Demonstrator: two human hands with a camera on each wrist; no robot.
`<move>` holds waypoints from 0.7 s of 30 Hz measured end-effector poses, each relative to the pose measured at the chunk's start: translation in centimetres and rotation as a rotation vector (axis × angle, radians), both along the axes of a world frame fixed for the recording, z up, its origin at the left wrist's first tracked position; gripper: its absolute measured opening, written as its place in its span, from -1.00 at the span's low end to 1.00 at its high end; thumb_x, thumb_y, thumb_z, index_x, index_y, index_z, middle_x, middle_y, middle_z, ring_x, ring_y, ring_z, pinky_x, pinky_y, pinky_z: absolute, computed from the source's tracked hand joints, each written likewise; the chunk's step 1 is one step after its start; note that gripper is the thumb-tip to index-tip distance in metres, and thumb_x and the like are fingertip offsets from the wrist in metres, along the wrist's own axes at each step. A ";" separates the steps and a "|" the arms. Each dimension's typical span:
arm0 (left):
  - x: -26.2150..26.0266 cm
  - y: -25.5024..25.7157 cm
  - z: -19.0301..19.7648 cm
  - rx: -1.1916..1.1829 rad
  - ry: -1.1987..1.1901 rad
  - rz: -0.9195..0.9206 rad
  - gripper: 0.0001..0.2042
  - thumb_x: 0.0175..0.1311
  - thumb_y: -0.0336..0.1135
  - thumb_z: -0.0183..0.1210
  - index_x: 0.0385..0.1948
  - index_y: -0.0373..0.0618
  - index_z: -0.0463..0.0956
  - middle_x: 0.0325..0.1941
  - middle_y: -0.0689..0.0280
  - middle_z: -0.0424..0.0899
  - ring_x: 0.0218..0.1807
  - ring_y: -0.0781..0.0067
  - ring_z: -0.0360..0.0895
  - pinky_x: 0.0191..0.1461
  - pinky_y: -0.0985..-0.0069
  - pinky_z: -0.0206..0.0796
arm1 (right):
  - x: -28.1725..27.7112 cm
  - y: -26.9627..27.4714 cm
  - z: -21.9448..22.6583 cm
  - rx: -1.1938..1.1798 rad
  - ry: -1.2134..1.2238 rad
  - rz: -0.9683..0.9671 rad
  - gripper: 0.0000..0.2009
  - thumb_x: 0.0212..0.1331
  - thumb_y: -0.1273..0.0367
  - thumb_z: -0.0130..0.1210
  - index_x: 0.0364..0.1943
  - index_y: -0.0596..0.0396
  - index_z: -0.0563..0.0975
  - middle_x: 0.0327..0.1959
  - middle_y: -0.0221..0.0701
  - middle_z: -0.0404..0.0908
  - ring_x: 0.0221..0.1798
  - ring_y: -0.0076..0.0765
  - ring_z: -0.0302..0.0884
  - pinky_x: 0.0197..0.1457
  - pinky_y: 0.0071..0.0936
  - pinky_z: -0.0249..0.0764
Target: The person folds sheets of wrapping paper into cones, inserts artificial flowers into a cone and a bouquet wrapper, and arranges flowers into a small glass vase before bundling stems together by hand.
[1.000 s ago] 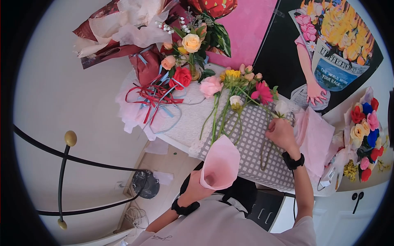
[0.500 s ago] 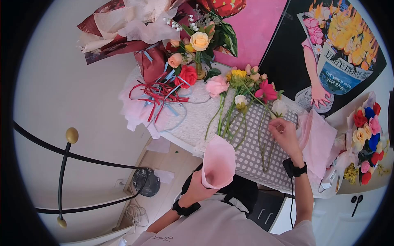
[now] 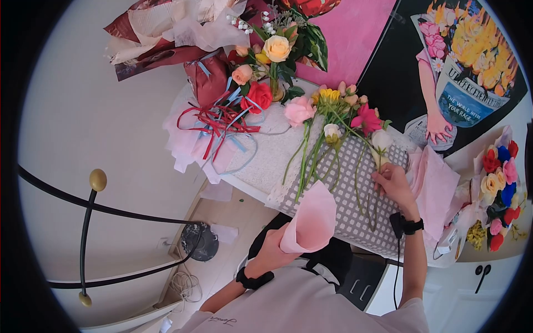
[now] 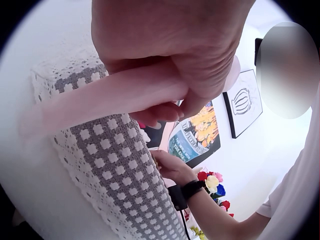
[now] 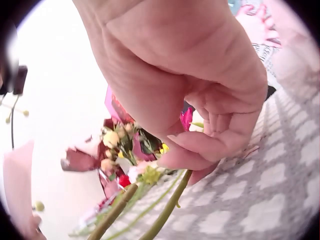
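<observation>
The left hand grips a pink paper cone, its wide opening turned up; in the left wrist view the fingers curl round the pink paper. Over the checked cloth, the right hand pinches a green stem just below a white rose. The right wrist view shows thumb and fingertips of the right hand closed on the green stem. Left of the white rose lie a magenta flower, a white bud, yellow flowers and a pink rose.
Red and blue ribbons lie at the table's left, below a wrapped bouquet and a vase of roses. Pink paper and another bouquet are at the right. A black metal stand is at the left.
The paper cone has shifted right and tilted in the left hand. The right hand has moved slightly right and down and now pinches the white rose's stem. The head view has shifted slightly.
</observation>
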State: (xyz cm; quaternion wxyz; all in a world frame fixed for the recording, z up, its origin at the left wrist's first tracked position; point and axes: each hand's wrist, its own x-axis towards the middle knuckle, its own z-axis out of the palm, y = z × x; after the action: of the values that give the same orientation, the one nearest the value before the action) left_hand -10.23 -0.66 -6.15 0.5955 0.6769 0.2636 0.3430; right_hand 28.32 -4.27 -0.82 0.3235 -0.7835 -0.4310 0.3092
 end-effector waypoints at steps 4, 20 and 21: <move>0.3 -0.4 -0.5 0.049 0.013 0.005 -0.47 0.04 -0.46 0.52 0.13 -0.24 0.59 -0.14 0.17 0.80 -0.16 0.24 0.80 -0.04 0.41 0.57 | -0.7 -0.4 2.4 0.156 0.401 -0.078 -0.86 0.49 0.32 0.19 -0.16 0.09 0.56 -0.51 -0.48 0.67 -0.65 -0.67 0.41 -0.58 -0.68 0.27; 2.7 -1.8 -1.6 -0.044 -0.029 -0.012 -0.70 0.08 -0.48 0.49 -0.12 -0.25 0.68 -0.24 0.21 0.81 -0.27 0.42 0.72 -0.12 0.50 0.52 | -3.9 -3.7 9.1 0.484 0.418 -0.009 -0.78 0.55 0.37 0.09 0.11 0.19 0.57 -0.17 -0.34 0.72 -0.25 -0.53 0.64 -0.20 -0.55 0.59; 2.8 -1.8 -1.6 -0.037 -0.027 -0.014 -0.70 0.08 -0.48 0.49 -0.12 -0.25 0.68 -0.24 0.21 0.81 -0.27 0.42 0.72 -0.12 0.50 0.52 | -4.0 -4.0 9.4 0.495 0.377 0.006 -0.79 0.55 0.37 0.08 0.09 0.19 0.57 -0.14 -0.32 0.73 -0.21 -0.51 0.65 -0.18 -0.54 0.59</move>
State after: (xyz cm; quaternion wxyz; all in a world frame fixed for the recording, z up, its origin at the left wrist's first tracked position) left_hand -7.38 -2.49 -7.72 0.6140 0.6628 0.2570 0.3430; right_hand 24.32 -8.29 8.56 0.5780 -0.6085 -0.4277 0.3358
